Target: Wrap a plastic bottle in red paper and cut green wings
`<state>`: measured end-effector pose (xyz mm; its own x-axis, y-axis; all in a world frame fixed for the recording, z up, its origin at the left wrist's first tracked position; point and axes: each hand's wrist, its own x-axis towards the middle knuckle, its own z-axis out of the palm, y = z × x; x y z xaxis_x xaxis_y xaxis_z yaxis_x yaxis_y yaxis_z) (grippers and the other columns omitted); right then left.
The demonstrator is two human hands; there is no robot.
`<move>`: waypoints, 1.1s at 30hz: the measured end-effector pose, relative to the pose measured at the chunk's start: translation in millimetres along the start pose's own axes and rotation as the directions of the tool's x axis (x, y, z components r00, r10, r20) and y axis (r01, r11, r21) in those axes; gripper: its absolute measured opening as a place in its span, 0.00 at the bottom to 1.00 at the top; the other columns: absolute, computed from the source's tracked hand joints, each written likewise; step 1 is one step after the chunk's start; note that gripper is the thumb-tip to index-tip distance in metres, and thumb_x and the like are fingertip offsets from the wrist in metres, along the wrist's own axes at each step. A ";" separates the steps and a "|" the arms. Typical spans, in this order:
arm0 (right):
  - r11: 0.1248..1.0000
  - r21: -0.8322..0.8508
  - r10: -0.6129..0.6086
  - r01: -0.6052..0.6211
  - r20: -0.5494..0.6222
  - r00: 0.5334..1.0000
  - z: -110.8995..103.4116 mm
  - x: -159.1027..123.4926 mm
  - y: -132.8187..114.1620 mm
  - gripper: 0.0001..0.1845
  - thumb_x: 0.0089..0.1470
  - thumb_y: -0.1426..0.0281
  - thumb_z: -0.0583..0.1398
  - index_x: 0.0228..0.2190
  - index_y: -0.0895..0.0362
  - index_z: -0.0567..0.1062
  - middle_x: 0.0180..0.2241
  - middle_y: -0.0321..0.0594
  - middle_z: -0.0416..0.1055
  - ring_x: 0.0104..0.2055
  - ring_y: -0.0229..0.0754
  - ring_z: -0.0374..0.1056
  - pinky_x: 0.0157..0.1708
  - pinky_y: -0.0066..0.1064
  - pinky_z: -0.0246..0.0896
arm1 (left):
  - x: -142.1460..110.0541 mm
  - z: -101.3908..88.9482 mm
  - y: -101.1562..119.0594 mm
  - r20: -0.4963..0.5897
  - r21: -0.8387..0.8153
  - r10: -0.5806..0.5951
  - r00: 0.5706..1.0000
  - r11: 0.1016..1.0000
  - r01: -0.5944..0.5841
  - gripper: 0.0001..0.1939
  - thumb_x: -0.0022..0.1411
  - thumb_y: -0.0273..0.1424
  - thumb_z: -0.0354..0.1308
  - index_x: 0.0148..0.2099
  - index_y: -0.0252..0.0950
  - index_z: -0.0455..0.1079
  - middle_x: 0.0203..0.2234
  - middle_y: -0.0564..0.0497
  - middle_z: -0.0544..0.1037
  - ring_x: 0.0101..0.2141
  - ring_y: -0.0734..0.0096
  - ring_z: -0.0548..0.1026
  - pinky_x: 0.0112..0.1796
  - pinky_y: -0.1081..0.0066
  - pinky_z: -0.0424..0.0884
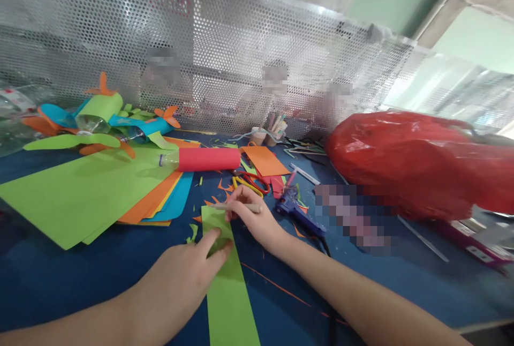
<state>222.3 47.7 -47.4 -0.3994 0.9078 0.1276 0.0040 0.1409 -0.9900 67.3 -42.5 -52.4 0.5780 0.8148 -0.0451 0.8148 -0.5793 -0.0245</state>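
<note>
A long green paper strip (228,298) lies on the blue table, running from the near edge toward the middle. My left hand (188,265) rests on the strip with its fingers stretched over the paper, holding nothing. Near the strip's far end, my right hand (251,217) is closed around a slim pale pen (255,208), its tip pointing left over the paper. Just beyond are red and yellow-handled scissors (257,182). Orange paper scraps (212,200) and a curled green scrap (193,233) lie close to the strip's end.
A red-wrapped bottle (209,158) lies beyond green paper sheets (92,185). Paper-decorated bottle planes (98,115) stand at the left. A blue glue gun (301,215) with its cord lies right of my right hand. A big red plastic bag (401,164) sits at the right, before a perforated metal screen (233,35).
</note>
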 end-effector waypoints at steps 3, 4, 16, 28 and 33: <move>0.998 -0.060 -0.016 0.019 0.046 0.999 3.6 -2.2 2.4 0.13 0.50 0.62 0.61 0.25 0.54 0.61 0.18 0.27 0.62 0.21 0.33 0.58 0.24 0.27 0.51 | 0.7 1.1 -0.6 -0.012 -0.001 0.010 1.000 1.000 -0.010 0.38 0.47 0.15 0.48 0.62 0.36 0.59 0.56 0.36 0.68 0.27 0.59 0.79 0.26 0.61 0.77; 0.997 -0.072 -0.020 0.023 0.043 0.999 4.0 -2.3 3.2 0.14 0.51 0.62 0.61 0.25 0.54 0.61 0.18 0.26 0.60 0.20 0.33 0.55 0.23 0.26 0.49 | 0.5 1.8 -0.8 -0.009 0.008 0.009 1.000 1.000 -0.009 0.39 0.46 0.15 0.48 0.62 0.35 0.59 0.56 0.36 0.67 0.26 0.59 0.79 0.25 0.61 0.76; 0.994 -0.101 -0.032 0.038 0.055 0.998 6.5 -0.2 4.3 0.13 0.51 0.64 0.59 0.23 0.53 0.59 0.16 0.24 0.55 0.18 0.32 0.48 0.20 0.27 0.43 | 1.3 4.9 -2.7 -0.029 -0.014 0.046 0.999 0.999 -0.046 0.37 0.48 0.15 0.47 0.62 0.33 0.57 0.60 0.38 0.64 0.31 0.58 0.79 0.29 0.61 0.78; 0.992 -0.117 -0.026 0.037 0.092 0.995 6.3 -0.7 5.3 0.11 0.50 0.66 0.58 0.23 0.53 0.59 0.16 0.25 0.55 0.18 0.32 0.48 0.20 0.27 0.42 | 1.1 5.0 -2.2 -0.029 0.023 0.030 0.999 0.999 -0.029 0.37 0.49 0.14 0.45 0.63 0.35 0.56 0.59 0.43 0.65 0.30 0.64 0.79 0.28 0.66 0.77; 0.992 -0.118 -0.021 0.033 0.106 0.994 6.7 -0.7 6.2 0.11 0.50 0.67 0.58 0.23 0.53 0.59 0.16 0.25 0.56 0.18 0.32 0.47 0.20 0.27 0.42 | 1.1 6.7 -1.8 -0.036 0.027 0.036 0.999 0.999 -0.035 0.37 0.49 0.14 0.45 0.63 0.35 0.56 0.59 0.43 0.65 0.30 0.63 0.79 0.27 0.65 0.77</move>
<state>216.4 45.3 -54.0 -0.4943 0.8578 0.1412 0.0988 0.2168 -0.9712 66.2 -40.7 -59.1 0.6080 0.7939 -0.0095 0.7927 -0.6076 -0.0495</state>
